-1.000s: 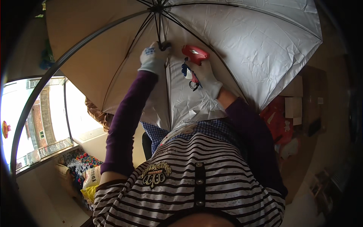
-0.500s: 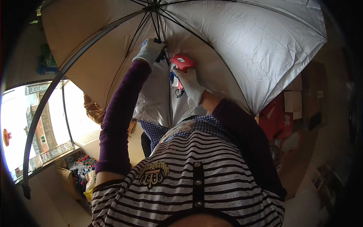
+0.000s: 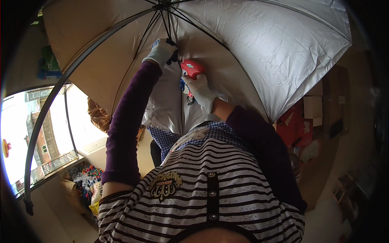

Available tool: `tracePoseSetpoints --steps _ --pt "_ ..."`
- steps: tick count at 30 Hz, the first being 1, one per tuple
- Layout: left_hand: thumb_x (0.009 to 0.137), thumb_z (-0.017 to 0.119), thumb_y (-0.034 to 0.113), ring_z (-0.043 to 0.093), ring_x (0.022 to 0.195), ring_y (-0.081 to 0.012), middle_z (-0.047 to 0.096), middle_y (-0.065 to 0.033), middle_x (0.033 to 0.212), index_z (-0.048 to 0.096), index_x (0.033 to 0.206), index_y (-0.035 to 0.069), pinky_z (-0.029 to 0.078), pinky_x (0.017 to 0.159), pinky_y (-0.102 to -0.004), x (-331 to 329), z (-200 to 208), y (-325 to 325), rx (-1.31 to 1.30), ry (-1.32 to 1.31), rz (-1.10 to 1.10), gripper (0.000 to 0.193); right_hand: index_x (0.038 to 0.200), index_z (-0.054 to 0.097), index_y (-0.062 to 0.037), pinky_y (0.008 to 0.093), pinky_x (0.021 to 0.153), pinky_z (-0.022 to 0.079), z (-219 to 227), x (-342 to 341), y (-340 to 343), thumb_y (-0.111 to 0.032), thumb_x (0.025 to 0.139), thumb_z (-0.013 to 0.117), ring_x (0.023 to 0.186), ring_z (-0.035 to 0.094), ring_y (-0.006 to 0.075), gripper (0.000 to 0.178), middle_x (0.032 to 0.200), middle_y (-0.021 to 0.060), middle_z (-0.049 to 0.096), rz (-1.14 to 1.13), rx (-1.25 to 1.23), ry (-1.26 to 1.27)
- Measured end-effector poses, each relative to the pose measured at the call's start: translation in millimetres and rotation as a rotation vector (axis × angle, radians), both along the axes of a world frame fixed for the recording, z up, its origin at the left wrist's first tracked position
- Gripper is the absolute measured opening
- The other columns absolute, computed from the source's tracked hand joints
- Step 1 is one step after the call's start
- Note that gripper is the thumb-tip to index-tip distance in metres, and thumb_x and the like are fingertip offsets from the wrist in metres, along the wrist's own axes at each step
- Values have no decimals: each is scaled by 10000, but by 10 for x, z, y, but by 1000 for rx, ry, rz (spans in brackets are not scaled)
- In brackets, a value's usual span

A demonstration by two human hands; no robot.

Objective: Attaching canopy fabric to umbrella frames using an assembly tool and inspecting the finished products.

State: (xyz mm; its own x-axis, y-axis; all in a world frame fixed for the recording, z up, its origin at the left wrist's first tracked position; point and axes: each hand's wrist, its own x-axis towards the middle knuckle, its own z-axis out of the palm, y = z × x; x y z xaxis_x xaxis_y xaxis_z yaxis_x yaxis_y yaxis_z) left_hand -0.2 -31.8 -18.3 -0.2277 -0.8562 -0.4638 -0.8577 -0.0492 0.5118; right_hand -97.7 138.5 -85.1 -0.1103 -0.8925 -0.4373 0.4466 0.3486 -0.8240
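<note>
An opened umbrella [image 3: 279,48] with a silvery canopy fills the upper view, its dark ribs fanning out from a hub at the top. My left hand [image 3: 162,52], in a whitish glove with dark fingertips, is closed around a dark rib near the hub. Just to its right, my gloved right hand [image 3: 199,90] grips a red hand-held tool [image 3: 192,68] with a pale label and a dark loop hanging at its lower end. The tool's rounded head lies close to the rib, against the canopy; whether they touch, I cannot tell.
A long curved dark rib [image 3: 44,109] sweeps down at the left, in front of a bright window [image 3: 24,133]. Below that stands a box of colourful small pieces [image 3: 87,178]. On the right are a red bag [image 3: 293,127] and cardboard boxes [image 3: 330,103].
My right hand and the red tool have shifted slightly left, toward the rib, and the tool has turned a little. My left hand keeps its hold on the rib.
</note>
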Motion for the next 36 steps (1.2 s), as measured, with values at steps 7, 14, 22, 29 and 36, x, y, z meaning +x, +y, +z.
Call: tracePoseSetpoints --steps 7,14,22,29,36 --pt "865 579 188 640 494 -187 680 -87 638 711 800 41 508 461 -307 46 -76 -32 20 -70 -33 208 909 632 -37 287 595 490 -3 -248 -100 -208 795 726 680 617 128 226 823 25 646 155 73 -80" --pt "881 552 199 643 516 -155 685 -44 667 714 786 76 494 463 -274 149 -265 -243 -36 -239 -393 224 998 607 -16 310 636 522 -421 -513 -327 -205 825 701 725 644 167 273 844 61 650 447 -571 1" --pt "869 562 144 618 515 -147 672 -69 674 705 862 38 443 421 -255 54 51 -60 137 23 -96 178 967 604 -64 307 719 514 -285 -624 -403 -185 868 640 787 638 182 161 844 86 641 597 -260 -237" --pt "856 559 95 561 452 -145 666 -113 667 684 925 -14 375 354 -253 70 59 27 143 336 40 180 998 611 -55 295 733 518 -261 -478 -341 -189 891 615 768 644 199 171 829 89 642 620 -499 218" --pt "854 548 100 578 461 -147 649 -101 636 686 910 1 413 364 -263 -90 371 0 -28 36 -26 179 1035 606 -16 308 672 540 -250 -587 -171 -156 855 664 729 652 195 235 829 74 646 343 -540 316"
